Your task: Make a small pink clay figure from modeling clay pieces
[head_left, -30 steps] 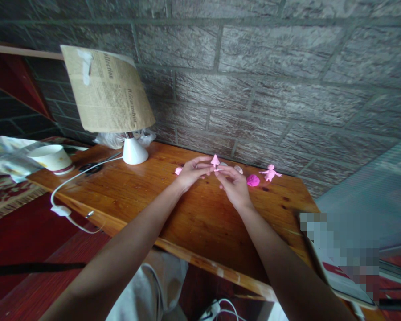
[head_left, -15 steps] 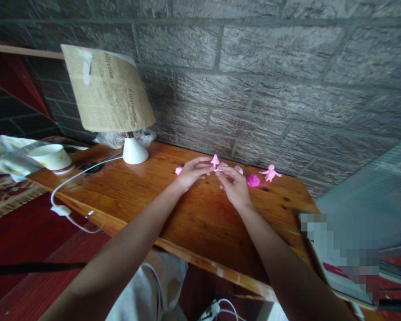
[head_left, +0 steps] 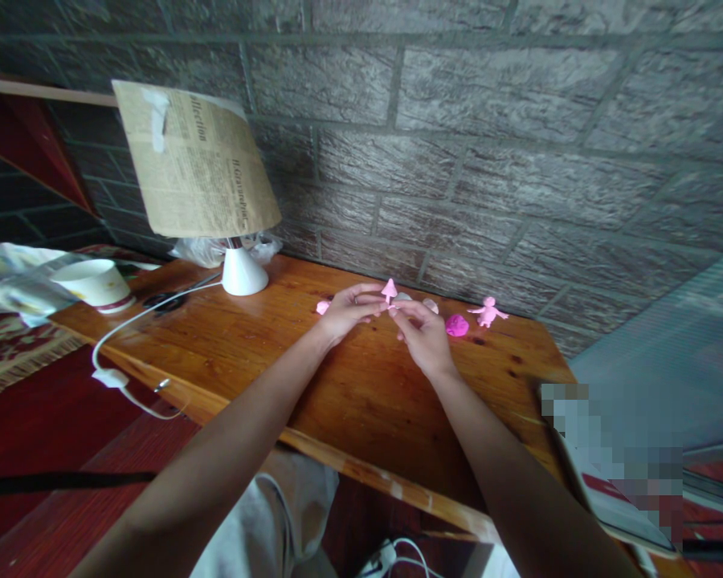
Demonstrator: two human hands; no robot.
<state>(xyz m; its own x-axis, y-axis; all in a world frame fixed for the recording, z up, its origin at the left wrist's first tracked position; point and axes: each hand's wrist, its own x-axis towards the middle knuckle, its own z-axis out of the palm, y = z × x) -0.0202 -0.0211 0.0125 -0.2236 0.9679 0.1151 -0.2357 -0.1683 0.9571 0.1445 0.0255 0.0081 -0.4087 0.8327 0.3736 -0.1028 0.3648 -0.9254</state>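
Note:
A small pink clay figure (head_left: 389, 289) with a cone-shaped top stands up between my two hands above the back of the desk. My left hand (head_left: 348, 313) pinches its lower part from the left, fingers closed. From the right, the thumb and fingertips of my right hand (head_left: 425, 337) close on the base of the same figure. A pink lump (head_left: 324, 307) lies beside my left hand. Just right of my right hand sits a bright pink clay lump (head_left: 456, 325). Further right stands a pink doll-like figure (head_left: 488, 311) with arms spread. Pale round pieces (head_left: 430, 306) are partly hidden behind my right hand.
A lamp (head_left: 244, 271) with a newsprint shade stands on the wooden desk (head_left: 349, 401) at the left, its white cord hanging over the front edge. Scissors (head_left: 164, 303) and a paper cup (head_left: 93, 285) are further left. A blurred-out flat panel (head_left: 608, 474) lies at the right.

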